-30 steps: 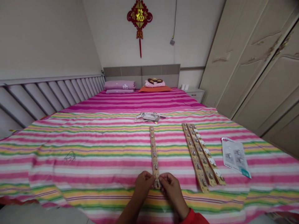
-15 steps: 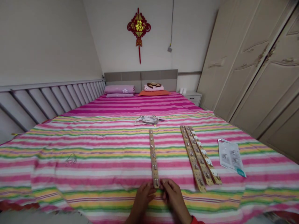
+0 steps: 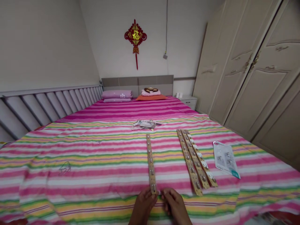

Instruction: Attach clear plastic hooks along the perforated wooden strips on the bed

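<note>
A narrow tan strip [image 3: 150, 165] with a row of small shiny metal pieces lies lengthwise on the striped bedspread, its near end towards me. My left hand [image 3: 144, 203] is closed on that near end, its thumb and fingers around the left side and bottom corner. Just right of the strip's end, my right hand [image 3: 173, 201] has thumb and fingertips pinched together. Whatever sits in that pinch is too small to make out. Three similar strips [image 3: 189, 164] lie side by side to the right, the rightmost carrying white round pieces.
A clear flat packet [image 3: 226, 159] with metal pieces lies far right. Beyond the single strip sits a pile of plastic packets [image 3: 145, 124]. Thin tangled wire or thread [image 3: 65, 168] rests at left on the bedspread [image 3: 100, 175]. A railing [image 3: 58, 101] runs along the left.
The camera view has tilted up and turned slightly right, so everything sits lower and further left. My left hand has closed in on the strip's near end; my right hand stays beside it.
</note>
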Action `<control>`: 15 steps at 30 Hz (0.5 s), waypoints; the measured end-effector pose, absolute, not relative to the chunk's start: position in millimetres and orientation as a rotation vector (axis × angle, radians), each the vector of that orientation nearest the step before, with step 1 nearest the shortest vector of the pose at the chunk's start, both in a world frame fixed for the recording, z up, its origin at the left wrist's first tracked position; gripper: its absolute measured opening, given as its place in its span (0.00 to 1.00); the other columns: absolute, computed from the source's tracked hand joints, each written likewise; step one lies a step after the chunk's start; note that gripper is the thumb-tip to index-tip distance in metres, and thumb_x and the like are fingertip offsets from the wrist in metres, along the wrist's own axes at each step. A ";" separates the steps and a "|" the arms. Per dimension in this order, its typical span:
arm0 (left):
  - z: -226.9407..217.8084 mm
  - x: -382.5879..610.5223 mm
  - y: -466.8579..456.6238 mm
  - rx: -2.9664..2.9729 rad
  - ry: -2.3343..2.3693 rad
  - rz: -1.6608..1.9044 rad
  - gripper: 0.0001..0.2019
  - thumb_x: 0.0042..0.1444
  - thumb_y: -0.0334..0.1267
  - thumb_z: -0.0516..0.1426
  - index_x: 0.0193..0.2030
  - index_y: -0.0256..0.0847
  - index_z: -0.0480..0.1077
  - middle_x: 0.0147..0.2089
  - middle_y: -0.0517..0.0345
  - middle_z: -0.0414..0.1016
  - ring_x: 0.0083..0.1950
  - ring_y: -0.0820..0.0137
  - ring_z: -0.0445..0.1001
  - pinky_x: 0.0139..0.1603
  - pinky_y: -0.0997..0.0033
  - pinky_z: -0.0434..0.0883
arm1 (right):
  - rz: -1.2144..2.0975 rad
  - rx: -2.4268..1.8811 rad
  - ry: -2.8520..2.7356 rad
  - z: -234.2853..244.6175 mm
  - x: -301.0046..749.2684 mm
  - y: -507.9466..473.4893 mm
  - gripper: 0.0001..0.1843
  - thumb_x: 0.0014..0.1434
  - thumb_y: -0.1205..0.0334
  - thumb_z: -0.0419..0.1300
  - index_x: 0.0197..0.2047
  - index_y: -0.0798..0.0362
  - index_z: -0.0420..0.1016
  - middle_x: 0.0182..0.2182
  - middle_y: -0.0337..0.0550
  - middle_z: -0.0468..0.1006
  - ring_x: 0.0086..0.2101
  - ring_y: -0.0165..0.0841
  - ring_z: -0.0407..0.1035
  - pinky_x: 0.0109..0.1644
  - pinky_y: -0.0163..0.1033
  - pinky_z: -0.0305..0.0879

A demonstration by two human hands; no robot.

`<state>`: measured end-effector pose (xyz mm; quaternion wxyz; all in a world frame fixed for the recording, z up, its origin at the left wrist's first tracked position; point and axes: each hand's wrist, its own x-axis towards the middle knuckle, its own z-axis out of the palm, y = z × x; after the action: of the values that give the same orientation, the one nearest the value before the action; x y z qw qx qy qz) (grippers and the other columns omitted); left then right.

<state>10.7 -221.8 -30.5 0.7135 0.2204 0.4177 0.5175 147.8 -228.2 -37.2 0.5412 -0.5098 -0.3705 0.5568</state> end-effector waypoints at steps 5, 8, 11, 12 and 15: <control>-43.9 10.6 -219.9 0.543 0.918 1.160 0.22 0.31 0.42 0.71 0.37 0.39 0.77 0.38 0.49 0.80 0.43 0.62 0.77 0.49 0.65 0.71 | 1.311 -1.189 -0.860 -36.4 150.9 -231.7 0.27 0.43 0.36 0.64 0.25 0.55 0.72 0.15 0.34 0.68 0.12 0.22 0.56 0.14 0.29 0.48; -48.2 10.3 -219.6 0.545 0.931 1.172 0.22 0.31 0.44 0.71 0.37 0.41 0.77 0.37 0.51 0.80 0.44 0.62 0.77 0.49 0.65 0.71 | 1.244 -1.190 -0.804 -39.9 156.6 -235.2 0.27 0.41 0.36 0.65 0.26 0.55 0.74 0.18 0.35 0.70 0.12 0.21 0.55 0.14 0.29 0.46; -48.3 12.1 -219.6 0.549 0.955 1.195 0.23 0.30 0.46 0.71 0.37 0.40 0.78 0.38 0.51 0.80 0.44 0.61 0.77 0.50 0.63 0.71 | 1.223 -1.200 -0.743 -44.7 163.7 -240.0 0.27 0.40 0.37 0.65 0.25 0.56 0.73 0.17 0.34 0.69 0.12 0.20 0.53 0.14 0.28 0.42; -46.9 13.2 -219.8 0.551 0.965 1.201 0.24 0.30 0.47 0.71 0.37 0.40 0.78 0.38 0.51 0.80 0.44 0.61 0.77 0.51 0.62 0.71 | 1.222 -1.208 -0.730 -45.7 165.5 -241.4 0.27 0.40 0.37 0.65 0.24 0.56 0.73 0.16 0.34 0.68 0.12 0.19 0.53 0.14 0.28 0.42; -37.5 18.7 -221.0 0.538 0.981 1.210 0.24 0.30 0.46 0.71 0.36 0.37 0.78 0.36 0.50 0.80 0.42 0.62 0.77 0.49 0.64 0.71 | 1.218 -1.231 -0.720 -45.3 167.5 -243.8 0.27 0.40 0.37 0.65 0.25 0.56 0.74 0.17 0.36 0.71 0.12 0.19 0.53 0.15 0.28 0.41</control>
<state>18.7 -221.0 -37.5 0.6791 0.2396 0.4370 0.5390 167.5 -243.8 -45.3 0.5916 -0.5294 -0.3096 0.5234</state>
